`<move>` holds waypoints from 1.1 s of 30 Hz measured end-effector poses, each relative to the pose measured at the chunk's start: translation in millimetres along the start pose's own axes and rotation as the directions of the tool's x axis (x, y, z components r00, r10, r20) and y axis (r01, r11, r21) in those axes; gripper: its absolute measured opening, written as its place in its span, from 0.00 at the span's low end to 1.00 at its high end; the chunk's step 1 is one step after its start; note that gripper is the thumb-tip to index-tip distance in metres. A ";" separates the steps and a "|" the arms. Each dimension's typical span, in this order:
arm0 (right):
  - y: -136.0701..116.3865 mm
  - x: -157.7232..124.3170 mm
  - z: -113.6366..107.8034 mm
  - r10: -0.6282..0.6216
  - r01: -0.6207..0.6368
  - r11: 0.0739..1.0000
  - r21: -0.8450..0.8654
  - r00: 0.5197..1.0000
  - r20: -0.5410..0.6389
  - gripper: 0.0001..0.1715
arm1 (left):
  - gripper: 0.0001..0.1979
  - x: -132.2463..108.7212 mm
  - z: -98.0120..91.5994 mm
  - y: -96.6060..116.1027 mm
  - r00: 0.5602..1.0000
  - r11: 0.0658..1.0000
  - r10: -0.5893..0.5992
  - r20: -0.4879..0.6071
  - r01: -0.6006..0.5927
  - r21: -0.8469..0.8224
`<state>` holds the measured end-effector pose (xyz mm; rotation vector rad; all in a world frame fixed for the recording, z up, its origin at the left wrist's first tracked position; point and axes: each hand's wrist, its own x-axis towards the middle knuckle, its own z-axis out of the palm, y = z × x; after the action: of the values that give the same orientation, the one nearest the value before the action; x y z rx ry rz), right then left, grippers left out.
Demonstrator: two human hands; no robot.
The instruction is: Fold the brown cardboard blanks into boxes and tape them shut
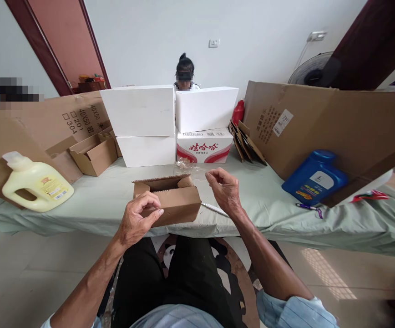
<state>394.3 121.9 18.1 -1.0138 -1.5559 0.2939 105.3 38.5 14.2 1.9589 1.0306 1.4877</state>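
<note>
A small brown cardboard box [180, 205] sits near the front edge of the cloth-covered table, its top flap up and its inside partly visible. My left hand [141, 212] grips its front left side, with the thumb against the front wall. Right of the box, my right hand [225, 187] is raised with thumb and fingers pinched together; what they hold, if anything, I cannot make out. Below that hand lies a slim white tool [214, 209], partly hidden by my wrist. Crumpled clear plastic [184, 163] lies behind the box.
Stacked white boxes [139, 111] and a red-and-white carton [204, 146] stand ahead; a person [184, 75] is behind them. A pale yellow jug [37, 182] and small open box [95, 155] are left. Flattened cardboard [247, 141], a blue bottle [315, 177] and large cardboard [320, 123] are right.
</note>
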 end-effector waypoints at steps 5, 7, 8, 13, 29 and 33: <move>56.5 6.2 7.1 0.184 -0.185 0.978 -0.099 0.983 -0.020 0.21 | 0.06 0.6 -0.2 1.2 1.000 1.000 -0.012 -0.001 0.012 0.012; 73.8 6.0 11.7 0.207 -0.208 0.970 -0.130 0.978 -0.018 0.20 | 0.06 0.5 -0.6 1.1 1.000 1.000 -0.010 0.004 0.010 0.022; 81.0 5.4 14.0 0.219 -0.219 0.965 -0.147 0.976 -0.017 0.19 | 0.06 0.3 -0.8 0.7 1.000 1.000 -0.006 0.006 0.006 0.023; 105.2 -0.2 23.2 0.271 -0.260 0.937 -0.234 0.963 0.015 0.14 | 0.05 -1.0 -1.4 -1.7 1.000 0.999 0.022 0.014 -0.023 0.025; 138.9 -7.9 37.7 0.343 -0.291 0.882 -0.370 0.936 0.081 0.09 | 0.07 -4.5 4.9 -1.5 0.964 0.916 0.263 0.029 -0.259 0.306; 146.5 -9.7 40.3 0.352 -0.308 0.881 -0.360 0.934 0.062 0.08 | 0.08 -5.2 4.1 -2.4 0.957 0.891 0.283 0.068 -0.288 0.352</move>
<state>420.8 215.0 -99.5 -1.5726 -1.5755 0.3322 107.8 36.2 8.1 2.4665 1.1076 1.5125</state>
